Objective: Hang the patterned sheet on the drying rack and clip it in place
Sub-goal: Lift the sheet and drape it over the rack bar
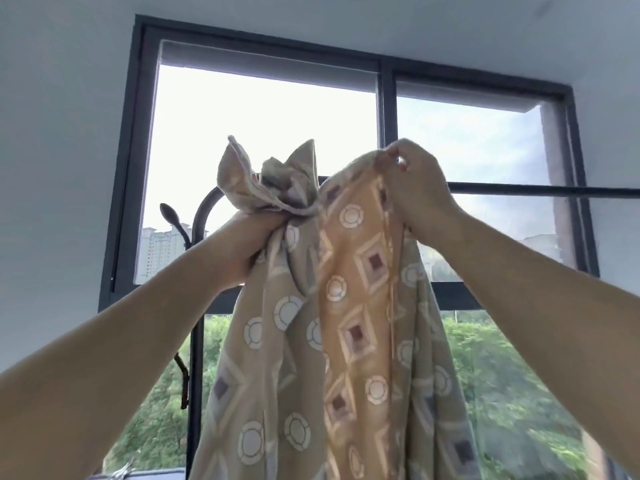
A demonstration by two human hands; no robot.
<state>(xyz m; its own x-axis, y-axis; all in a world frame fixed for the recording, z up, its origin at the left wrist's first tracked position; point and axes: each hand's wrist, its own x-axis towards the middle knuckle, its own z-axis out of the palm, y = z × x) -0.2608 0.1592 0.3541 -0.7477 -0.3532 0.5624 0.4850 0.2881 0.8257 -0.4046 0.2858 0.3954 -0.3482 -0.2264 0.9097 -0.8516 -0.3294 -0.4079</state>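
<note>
At frame centre, my left hand point(258, 244) fists the bunched beige circle-and-diamond patterned sheet point(346, 306) while my right hand point(415, 188) pinches its edge; I should spread it evenly over the black horizontal rack bar point(540, 190).

You will find no legible text, label, brand, number or sign in this view. The patterned sheet point(346, 306) carries only printed ring and diamond motifs, not characters. The window frame point(386, 109), the drying rack bar point(540, 190) and the distant buildings point(162, 251) show no markings you can read.
</note>
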